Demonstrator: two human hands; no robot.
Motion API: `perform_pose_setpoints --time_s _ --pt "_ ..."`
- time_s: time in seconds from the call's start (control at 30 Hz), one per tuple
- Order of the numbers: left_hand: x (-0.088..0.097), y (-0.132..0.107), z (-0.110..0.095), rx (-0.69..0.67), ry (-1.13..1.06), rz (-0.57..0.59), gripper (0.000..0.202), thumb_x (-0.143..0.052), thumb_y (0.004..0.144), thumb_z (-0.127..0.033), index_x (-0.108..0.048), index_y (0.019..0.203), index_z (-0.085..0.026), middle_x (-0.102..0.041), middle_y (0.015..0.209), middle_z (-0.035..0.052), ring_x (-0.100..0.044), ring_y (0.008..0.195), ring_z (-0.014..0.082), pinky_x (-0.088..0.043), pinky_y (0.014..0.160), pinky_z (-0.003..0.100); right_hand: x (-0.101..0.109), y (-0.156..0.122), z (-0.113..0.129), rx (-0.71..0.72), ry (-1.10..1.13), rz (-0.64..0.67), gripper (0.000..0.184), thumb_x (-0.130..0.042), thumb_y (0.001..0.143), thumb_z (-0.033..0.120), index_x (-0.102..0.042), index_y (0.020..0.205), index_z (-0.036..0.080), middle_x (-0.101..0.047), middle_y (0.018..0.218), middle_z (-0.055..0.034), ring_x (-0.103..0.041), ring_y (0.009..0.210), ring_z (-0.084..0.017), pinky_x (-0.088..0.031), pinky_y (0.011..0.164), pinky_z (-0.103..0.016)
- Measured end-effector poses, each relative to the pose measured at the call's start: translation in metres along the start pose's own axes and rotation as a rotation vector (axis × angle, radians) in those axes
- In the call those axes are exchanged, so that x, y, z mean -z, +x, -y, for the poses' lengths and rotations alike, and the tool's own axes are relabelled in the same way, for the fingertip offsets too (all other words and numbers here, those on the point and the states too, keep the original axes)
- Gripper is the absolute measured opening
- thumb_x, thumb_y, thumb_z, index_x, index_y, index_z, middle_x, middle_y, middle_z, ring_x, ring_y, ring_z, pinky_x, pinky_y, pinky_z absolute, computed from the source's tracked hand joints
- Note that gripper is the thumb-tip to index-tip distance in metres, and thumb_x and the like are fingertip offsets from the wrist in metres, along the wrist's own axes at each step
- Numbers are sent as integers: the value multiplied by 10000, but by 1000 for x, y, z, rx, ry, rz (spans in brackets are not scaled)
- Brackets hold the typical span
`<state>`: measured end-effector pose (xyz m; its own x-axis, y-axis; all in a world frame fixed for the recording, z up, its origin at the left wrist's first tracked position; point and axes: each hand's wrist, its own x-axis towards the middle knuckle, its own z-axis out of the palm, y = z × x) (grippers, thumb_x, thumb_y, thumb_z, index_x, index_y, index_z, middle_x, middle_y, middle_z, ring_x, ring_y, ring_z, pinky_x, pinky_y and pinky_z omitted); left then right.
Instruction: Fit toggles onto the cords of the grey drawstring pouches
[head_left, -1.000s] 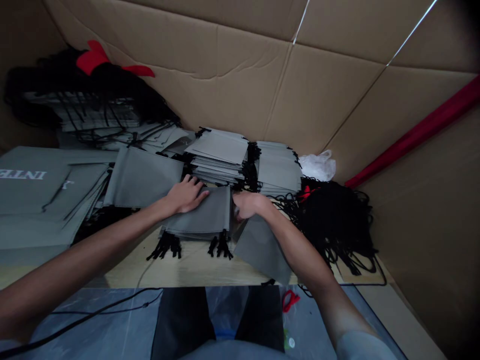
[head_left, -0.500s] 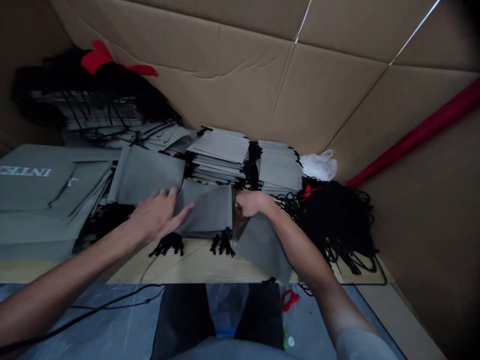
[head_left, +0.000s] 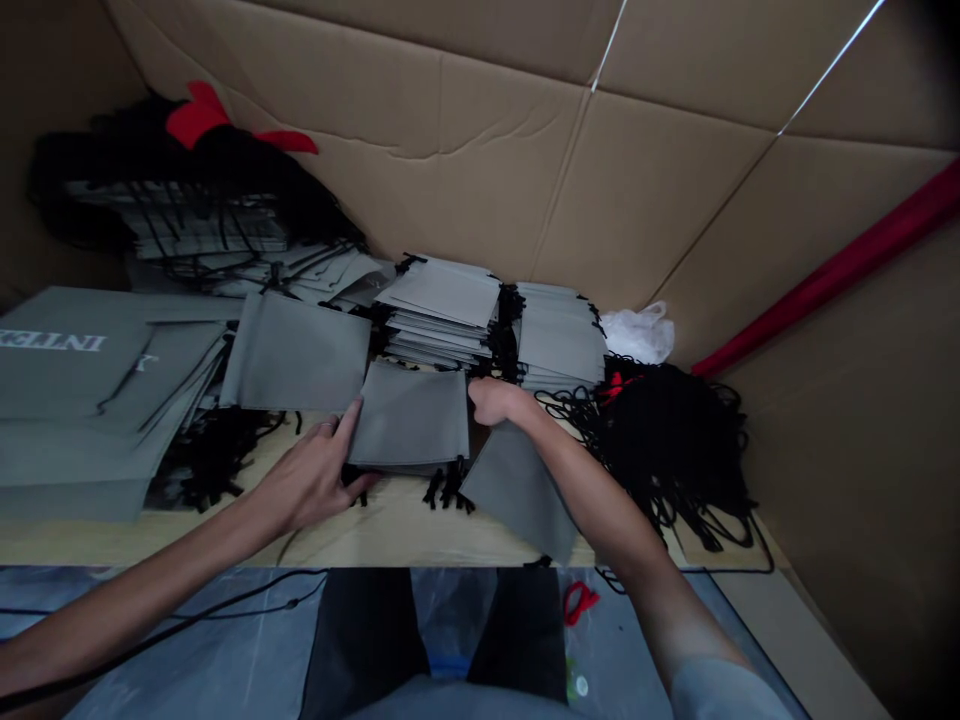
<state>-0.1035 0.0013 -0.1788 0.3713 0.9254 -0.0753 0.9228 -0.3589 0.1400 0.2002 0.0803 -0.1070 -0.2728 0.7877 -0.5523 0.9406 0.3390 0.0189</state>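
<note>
A small stack of grey fabric pouches (head_left: 411, 415) with black cord ends lies in front of me on the wooden table. Along its left edge rests my left hand (head_left: 319, 475), index finger and thumb spread apart and touching the stack's side and lower left corner. My right hand (head_left: 493, 400) is curled closed at the stack's upper right edge; whatever its fingers hold is hidden. Under my right forearm lies a single grey pouch (head_left: 521, 490), turned at an angle. Another stack of grey pouches (head_left: 296, 350) sits just behind my left hand.
Two piles of grey pouches (head_left: 439, 290) (head_left: 562, 335) stand at the back against cardboard (head_left: 480, 150). Larger printed grey bags (head_left: 67, 400) lie at left. A heap of black cords (head_left: 675, 440) is at right, near a white plastic bag (head_left: 641, 332). The table edge (head_left: 247, 540) faces me.
My left hand has come down off the top of the pouch stack to its left edge. The top pouch sits slightly turned now. My right hand has barely moved.
</note>
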Motion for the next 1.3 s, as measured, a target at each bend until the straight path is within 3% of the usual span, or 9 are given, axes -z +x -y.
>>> perform_pose_setpoints --time_s 0.17,0.27,0.4,0.57,0.73,0.9,1.1,1.2,1.3 --pt "10 -3 -6 13 74 6 1192 -682 993 -584 -125 1816 74 -687 1422 361 -716 1314 521 -613 1095 571 7 -10 1 12 38 7 474 -828 1088 420 -716 1449 132 -728 1464 -174 -765 1267 -307 -685 1069 -499" --pt "28 -10 -31 15 147 -39 1119 -754 981 -549 -301 1750 126 -677 1382 411 -658 1325 609 -616 1034 669 20 -35 -16 33 69 -4 398 -804 1105 426 -738 1395 161 -763 1392 -127 -784 1192 -275 -697 1022 -480" --pt "46 -8 -98 -219 155 -47 394 -465 1168 -274 -753 1347 -71 -690 1425 289 -662 1366 426 -610 1148 579 37 -99 -51 89 158 -127 175 -742 1121 313 -802 1098 150 -828 964 -44 -768 867 -176 -598 820 -297" --pt "30 36 -192 -431 135 44 459 -732 1126 -488 -713 1431 -145 -720 1455 157 -687 1401 332 -622 1185 555 35 -182 -74 159 312 -461 325 -692 1097 511 -777 1056 200 -747 747 8 -647 665 -156 -435 646 -283" --pt "6 94 -248 -297 137 136 481 -788 1101 -459 -696 1473 -167 -706 1498 150 -730 1327 314 -665 1134 552 21 -221 -75 177 434 -595 376 -688 1082 580 -764 1104 212 -721 720 25 -629 610 -154 -442 597 -285" --pt "5 119 -251 -258 40 214 453 -786 1104 -448 -706 1445 -160 -723 1457 138 -752 1276 301 -688 1086 514 19 -229 -73 210 432 -612 316 -702 1096 535 -760 1138 227 -718 719 38 -623 588 -150 -447 594 -288" --pt "19 109 -234 -344 -192 218 397 -776 1110 -469 -740 1355 -159 -751 1373 103 -775 1219 291 -704 1025 461 18 -228 -71 155 378 -686 179 -722 1088 434 -762 1103 261 -706 694 41 -636 584 -166 -442 576 -309" --pt "52 94 -221 -428 -336 168 368 -788 1108 -399 -729 1388 -168 -760 1361 116 -775 1186 261 -703 1027 462 13 -234 -72 153 362 -740 162 -723 1092 432 -770 1103 277 -686 665 45 -605 546 -169 -440 569 -323" --pt "106 71 -193 -527 -503 15 307 -607 1099 -140 -717 1383 -181 -825 1204 84 -792 1070 238 -669 1003 383 7 -240 -73 120 330 -906 183 -748 1082 439 -782 1176 286 -695 723 27 -556 535 -174 -453 589 -349"
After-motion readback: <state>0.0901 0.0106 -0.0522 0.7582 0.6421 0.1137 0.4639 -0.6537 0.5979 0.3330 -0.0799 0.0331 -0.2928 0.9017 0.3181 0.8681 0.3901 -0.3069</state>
